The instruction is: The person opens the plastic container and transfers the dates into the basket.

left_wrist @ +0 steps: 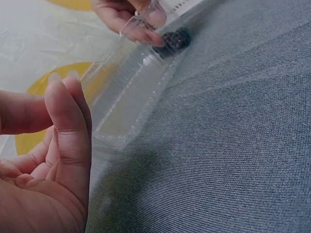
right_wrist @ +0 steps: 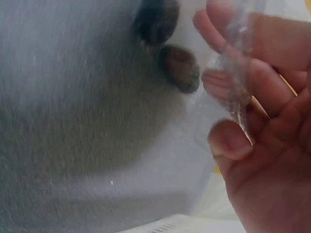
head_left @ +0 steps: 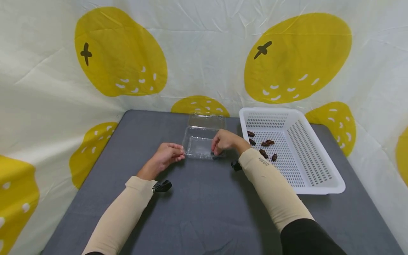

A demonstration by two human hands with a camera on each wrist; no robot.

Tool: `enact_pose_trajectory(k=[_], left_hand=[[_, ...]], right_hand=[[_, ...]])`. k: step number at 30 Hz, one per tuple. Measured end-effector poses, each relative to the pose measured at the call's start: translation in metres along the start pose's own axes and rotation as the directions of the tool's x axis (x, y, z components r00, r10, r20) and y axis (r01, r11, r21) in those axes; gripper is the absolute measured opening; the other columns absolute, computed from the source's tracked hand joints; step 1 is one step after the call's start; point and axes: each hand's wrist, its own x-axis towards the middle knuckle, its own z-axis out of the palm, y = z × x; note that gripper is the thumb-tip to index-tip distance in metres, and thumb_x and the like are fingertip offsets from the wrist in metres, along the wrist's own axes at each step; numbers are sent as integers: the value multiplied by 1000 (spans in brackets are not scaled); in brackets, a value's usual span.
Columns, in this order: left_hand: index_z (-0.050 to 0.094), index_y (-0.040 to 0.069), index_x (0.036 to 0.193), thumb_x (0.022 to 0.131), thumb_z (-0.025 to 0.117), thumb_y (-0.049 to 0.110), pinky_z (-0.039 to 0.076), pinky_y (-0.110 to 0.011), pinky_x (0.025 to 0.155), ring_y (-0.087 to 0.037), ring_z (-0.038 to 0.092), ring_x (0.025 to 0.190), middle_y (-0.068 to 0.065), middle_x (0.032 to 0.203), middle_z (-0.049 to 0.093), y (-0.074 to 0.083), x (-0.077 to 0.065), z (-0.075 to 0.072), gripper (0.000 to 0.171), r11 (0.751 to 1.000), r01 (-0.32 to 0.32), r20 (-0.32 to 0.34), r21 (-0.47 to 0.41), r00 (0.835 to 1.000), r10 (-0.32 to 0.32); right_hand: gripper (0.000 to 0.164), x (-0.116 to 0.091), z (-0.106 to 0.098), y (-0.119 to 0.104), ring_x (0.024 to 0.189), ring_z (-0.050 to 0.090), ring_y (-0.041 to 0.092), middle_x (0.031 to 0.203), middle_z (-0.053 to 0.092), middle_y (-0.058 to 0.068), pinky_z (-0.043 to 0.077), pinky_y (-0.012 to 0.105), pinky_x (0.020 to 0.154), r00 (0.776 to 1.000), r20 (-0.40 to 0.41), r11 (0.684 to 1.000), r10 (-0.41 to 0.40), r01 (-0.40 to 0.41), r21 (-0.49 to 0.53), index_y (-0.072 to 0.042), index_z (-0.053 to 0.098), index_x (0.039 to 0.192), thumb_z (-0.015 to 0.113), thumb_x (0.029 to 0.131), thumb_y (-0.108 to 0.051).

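A clear plastic clamshell box [head_left: 195, 156] lies on the grey table with its lid [head_left: 206, 121] folded back. At the box's near left corner my left hand [head_left: 167, 156] pinches the rim between thumb and fingers. My right hand [head_left: 224, 140] reaches down into the right end of the box. Through the clear wall, the right wrist view shows one dark date [right_wrist: 181, 68] beside another date [right_wrist: 158, 20] on the box floor. The right fingertips [right_wrist: 216, 85] are just apart from them, loosely bent, with the thumb spread away.
To the right stands a white slotted plastic basket [head_left: 313, 141], with several dates [head_left: 263, 153] along its left side. A white cloth with yellow fruit shapes [head_left: 121, 53] hangs behind the grey table [head_left: 197, 205].
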Motion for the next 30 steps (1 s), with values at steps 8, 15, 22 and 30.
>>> enact_pose_trajectory(k=[8,15,22,30], left_hand=[[55,-17,122,96,62,-7,57,-18,58,-8,69,61,-2,76,71,1,0,0,28,1000,-5,0,-7,1000,5],[55,-17,123,96,62,-8,57,-17,57,-8,69,61,-4,76,72,0,0,-1,29,1000,-1,7,-13,1000,1],[55,-17,123,97,61,-8,57,-17,57,-8,69,60,-4,76,72,2,-1,2,29,1000,4,-4,-9,1000,-4],[57,-15,121,97,60,-8,57,-17,57,-8,69,60,-3,76,71,4,-3,5,25,1000,16,-20,-2,1000,-16]], right_hand=[[12,8,10,-1,69,60,7,79,77,3,52,20,64,999,47,994,-19,24,-110,-4,81,88,76,80,3],[11,10,14,-5,71,55,11,70,68,-6,46,21,62,999,48,974,-17,27,-226,-8,78,79,79,75,2],[12,8,11,-6,69,55,12,70,67,-3,46,21,59,999,41,980,-30,37,-196,-6,77,79,76,75,5],[6,-1,1,-11,65,54,10,71,69,-1,48,23,62,999,-3,998,-39,38,-45,1,75,87,76,82,5]])
